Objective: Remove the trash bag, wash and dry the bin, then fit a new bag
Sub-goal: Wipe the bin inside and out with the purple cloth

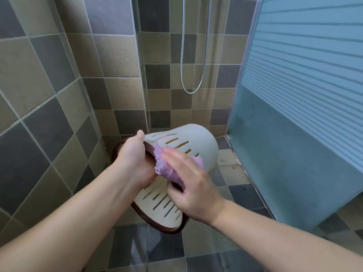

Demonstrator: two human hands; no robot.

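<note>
A cream plastic bin (198, 142) with slotted sides and a dark brown rim is held tipped in the air, its base pointing away from me and its open rim toward me. My left hand (135, 161) grips the rim at the upper left, thumb on top. My right hand (188, 183) presses a fluffy purple cloth (163, 167) against the bin's slotted outer wall, fingers spread flat over the cloth. No bag shows in the bin.
Tiled walls rise on the left and ahead. A metal shower hose (193, 55) hangs on the far wall behind a glass panel edge (145, 99). A frosted sliding shower door (294, 114) stands on the right. The tiled floor (235, 193) lies below.
</note>
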